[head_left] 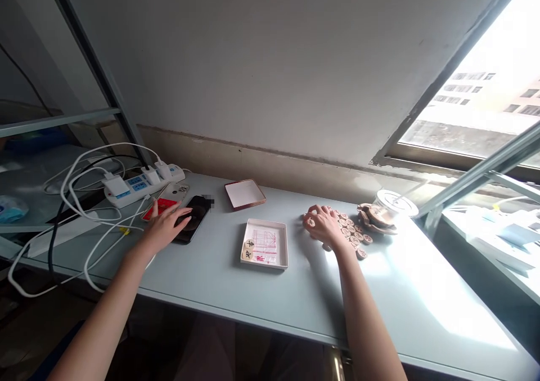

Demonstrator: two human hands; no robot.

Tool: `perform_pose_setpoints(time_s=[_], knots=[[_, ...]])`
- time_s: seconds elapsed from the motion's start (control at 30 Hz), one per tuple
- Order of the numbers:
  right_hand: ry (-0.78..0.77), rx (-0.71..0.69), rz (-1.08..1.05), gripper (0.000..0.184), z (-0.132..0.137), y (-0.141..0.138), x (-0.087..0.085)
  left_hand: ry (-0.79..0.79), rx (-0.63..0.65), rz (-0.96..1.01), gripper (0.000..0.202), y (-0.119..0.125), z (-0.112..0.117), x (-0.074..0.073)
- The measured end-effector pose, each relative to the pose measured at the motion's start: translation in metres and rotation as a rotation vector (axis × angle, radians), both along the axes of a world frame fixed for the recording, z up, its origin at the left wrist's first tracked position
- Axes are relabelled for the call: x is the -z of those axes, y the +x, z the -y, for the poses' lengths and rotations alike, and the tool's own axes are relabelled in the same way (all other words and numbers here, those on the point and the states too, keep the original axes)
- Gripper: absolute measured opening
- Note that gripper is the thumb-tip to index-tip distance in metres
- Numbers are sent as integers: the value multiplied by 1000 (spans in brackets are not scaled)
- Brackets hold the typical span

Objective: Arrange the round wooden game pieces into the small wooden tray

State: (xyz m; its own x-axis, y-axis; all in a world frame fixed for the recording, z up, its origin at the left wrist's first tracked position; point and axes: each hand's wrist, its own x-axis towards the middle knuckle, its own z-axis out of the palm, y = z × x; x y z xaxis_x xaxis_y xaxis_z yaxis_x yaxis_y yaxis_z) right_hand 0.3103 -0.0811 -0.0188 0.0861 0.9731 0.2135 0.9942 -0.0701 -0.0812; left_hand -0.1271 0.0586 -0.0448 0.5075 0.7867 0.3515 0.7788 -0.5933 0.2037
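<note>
My left hand [165,223] rests with fingers spread at the left edge of a black smartphone [193,221], its fingertips on the screen. Over on the right, my right hand [322,223] is curled down at the left side of a cluster of round wooden Chinese chess pieces [353,233]. A Chinese chess piece [311,222] shows between its thumb and fingers; the palm hides others. Between my hands sits an open white box [285,251] with two Chinese chess pieces [248,249] in its lower left corner, over a red-marked sheet.
Behind the box lies its shallow lid [245,194]. A power strip [137,187] with white cables [90,257] crowds the left end, near a red card [160,207]. A brown carved dish [375,219] and a clear-lidded cup [396,202] stand at the right.
</note>
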Motion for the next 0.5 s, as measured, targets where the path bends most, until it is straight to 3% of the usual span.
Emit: perform_pose_setpoints(time_s=[0.17,0.3,0.37,0.5], knots=[[-5,-289,-229,27,-2,-53,-14,47,-90,8,45,-7,0,-6],[-128,-547,-297,32,-1,-103,-6,-24,-21,43,43,13,8,-15],[-134,-581,-306,30,-1,-118,3,-76,35,74,42,29,12,-17],[-71,-520,-303,20,-1,-125,10,-199,186,124,40,67,19,-22]])
